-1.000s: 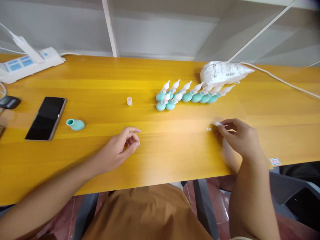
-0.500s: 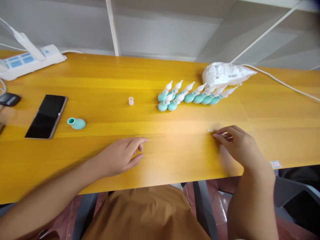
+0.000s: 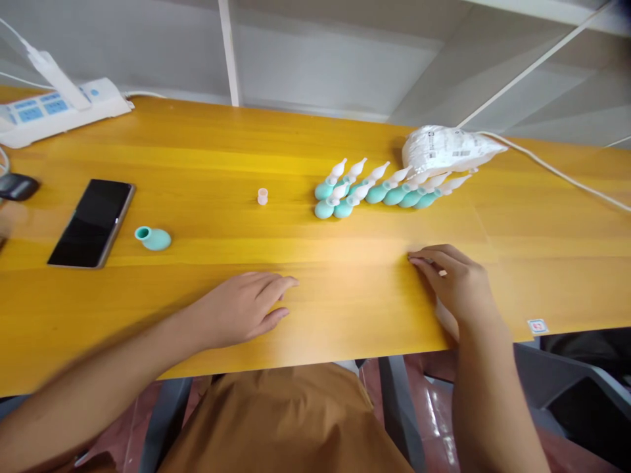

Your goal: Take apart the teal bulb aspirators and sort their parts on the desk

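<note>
My left hand (image 3: 251,305) rests on the tabletop with its fingers loosely stretched and apart, holding nothing. My right hand (image 3: 453,282) is over the right part of the table, thumb and forefinger pinched together low at the surface. A small white piece (image 3: 442,272) shows between its fingers; its kind is too small to make out. Beyond both hands stand several teal squeeze bulbs with clear pointed tips (image 3: 340,192), grouped in rows. A loose teal bulb (image 3: 156,239) lies on its side at the left, its mouth open. A small translucent pinkish cap (image 3: 263,196) stands between them.
A black phone (image 3: 91,223) lies at the left, below a white power strip (image 3: 106,98). Behind the bulbs is a white plastic bag (image 3: 444,150), with a cable (image 3: 557,172) running right. A small sticker (image 3: 537,326) is near the wooden table's front edge.
My right hand has moved slightly left, and its fingertips now cover the spot where a small white piece lay. My left hand has barely moved. The view has shifted a little.
</note>
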Demonstrator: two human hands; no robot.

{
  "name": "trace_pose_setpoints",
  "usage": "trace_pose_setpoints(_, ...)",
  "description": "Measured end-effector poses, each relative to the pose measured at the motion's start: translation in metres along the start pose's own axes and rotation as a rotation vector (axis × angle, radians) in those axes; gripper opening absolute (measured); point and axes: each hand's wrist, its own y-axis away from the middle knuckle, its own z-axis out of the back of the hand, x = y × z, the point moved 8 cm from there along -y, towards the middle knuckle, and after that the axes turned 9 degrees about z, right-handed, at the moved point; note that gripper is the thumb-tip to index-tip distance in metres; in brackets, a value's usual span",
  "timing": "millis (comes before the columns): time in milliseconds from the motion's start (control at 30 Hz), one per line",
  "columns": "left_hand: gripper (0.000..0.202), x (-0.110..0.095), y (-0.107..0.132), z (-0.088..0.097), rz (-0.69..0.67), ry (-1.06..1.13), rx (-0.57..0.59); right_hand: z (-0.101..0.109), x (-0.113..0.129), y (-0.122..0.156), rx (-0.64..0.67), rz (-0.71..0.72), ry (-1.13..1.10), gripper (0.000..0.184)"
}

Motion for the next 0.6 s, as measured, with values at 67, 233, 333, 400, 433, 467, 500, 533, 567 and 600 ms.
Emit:
trace_pose_setpoints(67,0.029,0.002,0.001,-0.001,0.008,0.006,0.011,0.0,0.001,-0.001,-0.012,0.025,0.007,0.018)
trace_pose_setpoints(233,0.031,0.006,0.001,-0.005,0.042,0.035,0.041,-0.004,0.005,-0.001,0.002,0.087,-0.009,0.014)
trace_pose_setpoints(333,0.031,0.006,0.0,-0.009,0.06,0.053,0.069,-0.009,0.021,-0.009,-0.013,0.142,-0.039,0.008)
trace_pose_setpoints(400,0.03,0.006,-0.001,-0.01,0.07,0.066,0.087,-0.015,0.046,-0.022,-0.018,0.211,-0.084,0.006)
trace_pose_setpoints(433,0.029,0.007,-0.001,-0.01,0.073,0.071,0.09,-0.018,0.065,-0.031,-0.015,0.279,-0.112,0.008)
trace_pose_setpoints(467,0.029,0.007,-0.002,-0.009,0.076,0.073,0.086,-0.024,0.087,-0.041,0.01,0.367,-0.152,0.011)
trace_pose_setpoints(500,0.029,0.008,-0.002,-0.008,0.078,0.073,0.081,-0.03,0.11,-0.051,0.048,0.441,-0.192,0.014)
trace_pose_setpoints(533,0.03,0.008,-0.001,-0.007,0.082,0.071,0.075,-0.037,0.131,-0.063,0.074,0.502,-0.229,0.016)
trace_pose_setpoints(567,0.031,0.009,-0.001,-0.005,0.087,0.067,0.07,-0.045,0.154,-0.075,0.104,0.576,-0.258,0.016)
trace_pose_setpoints(600,0.032,0.01,-0.001,-0.004,0.09,0.065,0.066,-0.054,0.175,-0.087,0.137,0.647,-0.281,0.015)
